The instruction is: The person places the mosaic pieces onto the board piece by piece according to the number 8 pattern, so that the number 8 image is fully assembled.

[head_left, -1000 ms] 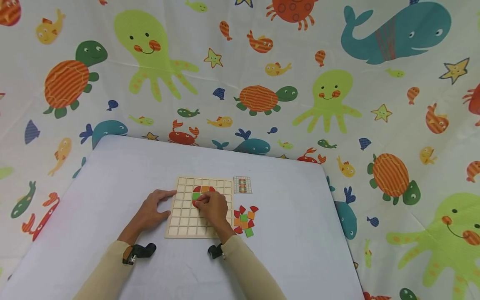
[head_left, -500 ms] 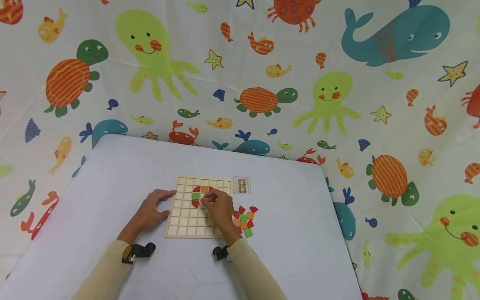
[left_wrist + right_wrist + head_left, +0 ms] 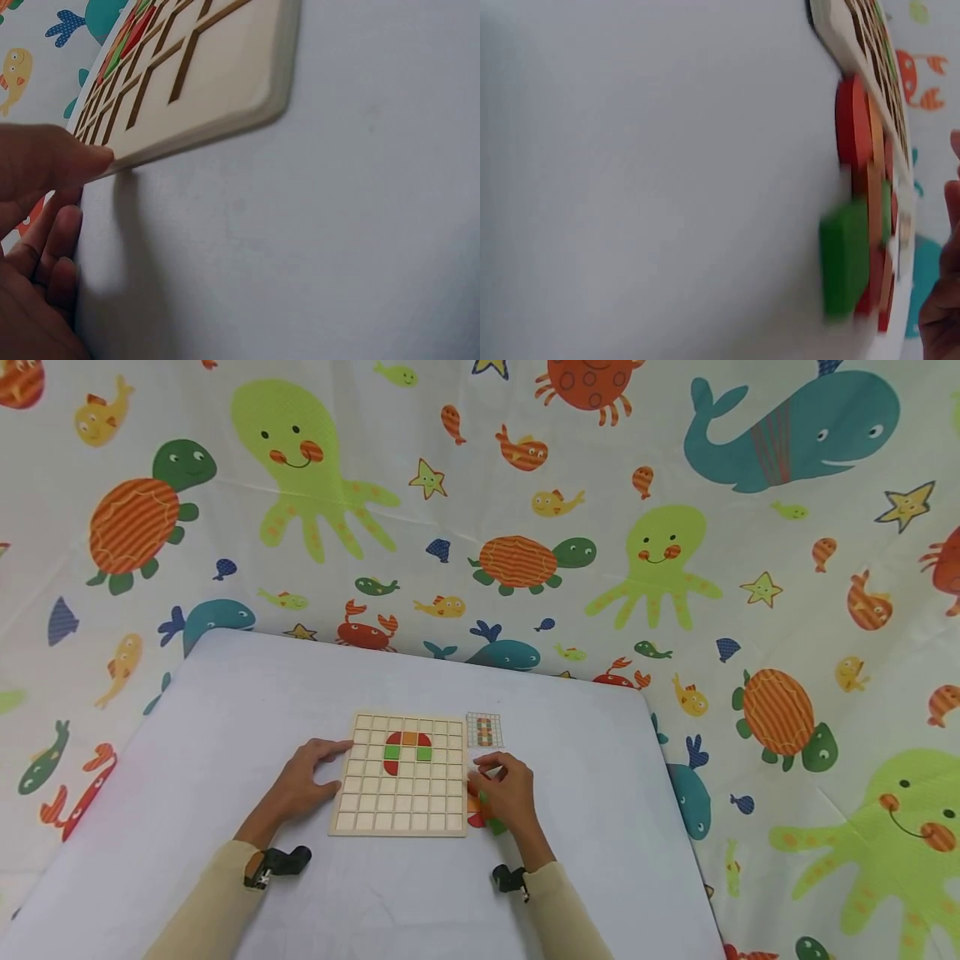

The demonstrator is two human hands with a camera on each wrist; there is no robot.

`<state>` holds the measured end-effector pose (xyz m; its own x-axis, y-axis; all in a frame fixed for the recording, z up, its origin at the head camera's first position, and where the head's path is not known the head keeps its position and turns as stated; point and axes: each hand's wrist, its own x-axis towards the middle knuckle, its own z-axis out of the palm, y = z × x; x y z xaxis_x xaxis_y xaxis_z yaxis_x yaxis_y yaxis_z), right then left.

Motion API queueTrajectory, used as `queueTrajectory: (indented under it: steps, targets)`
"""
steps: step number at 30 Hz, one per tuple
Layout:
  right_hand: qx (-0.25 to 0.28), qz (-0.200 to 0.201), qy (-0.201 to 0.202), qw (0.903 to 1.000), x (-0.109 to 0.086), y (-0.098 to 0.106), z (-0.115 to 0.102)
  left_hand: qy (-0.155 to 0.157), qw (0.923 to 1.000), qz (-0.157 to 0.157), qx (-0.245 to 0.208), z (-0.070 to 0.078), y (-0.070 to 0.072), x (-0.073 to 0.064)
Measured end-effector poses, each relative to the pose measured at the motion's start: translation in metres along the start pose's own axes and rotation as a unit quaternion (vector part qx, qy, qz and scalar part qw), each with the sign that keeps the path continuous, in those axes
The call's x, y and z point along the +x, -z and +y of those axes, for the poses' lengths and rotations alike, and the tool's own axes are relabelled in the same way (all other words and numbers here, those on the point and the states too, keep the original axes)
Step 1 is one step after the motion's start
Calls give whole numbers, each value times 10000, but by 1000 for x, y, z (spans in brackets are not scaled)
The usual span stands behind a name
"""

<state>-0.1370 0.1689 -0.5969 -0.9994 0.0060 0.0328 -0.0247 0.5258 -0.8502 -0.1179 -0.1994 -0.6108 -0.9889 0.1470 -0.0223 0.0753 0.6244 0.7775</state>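
A wooden grid board (image 3: 375, 818) lies on the white table. Red rounded pieces (image 3: 391, 767), an orange square (image 3: 409, 738) and two green squares (image 3: 424, 754) sit in its upper cells. My left hand (image 3: 303, 781) rests at the board's left edge, thumb and fingertips spread along it; in the left wrist view the thumb (image 3: 82, 161) touches the rim. To the right of the board, my right hand (image 3: 510, 789) hovers over the loose pieces, fingers loosely bent and nothing visible between them. It hides most of the pile; a green block (image 3: 845, 259) shows large in the right wrist view.
A small pattern card (image 3: 484, 730) with a printed grid lies beside the board's upper right corner. Loose red, orange and green pieces crowd the board's right edge, among them a red piece (image 3: 853, 124). A sea-animal curtain (image 3: 465, 477) hangs behind the table.
My right hand has left the board and moved right, over the loose pieces. A green square in the board's right column is now uncovered. The left hand has stayed in place.
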Motion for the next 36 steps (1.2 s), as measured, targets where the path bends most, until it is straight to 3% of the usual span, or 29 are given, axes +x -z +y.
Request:
queueTrajectory:
  steps: [6,12,20,28,36]
  targets:
    - [-528,89,-395,9978,-9,26,20,62,10000,-30,-16,2,0,0]
    - [-1009,6,-704,9924,-15,39,27,34,10000,-11,29,1,-1,0]
    - [-1543,-261,-626,9857,-13,39,22,85,10000,-24,28,2,-1,0]
    - [-1900,-644,-804,9764,-10,43,10,120,9999,-54,-11,3,-1,-1]
    - [-1718,-224,-1131,9783,-6,47,16,65,10000,-22,-1,2,-1,-1]
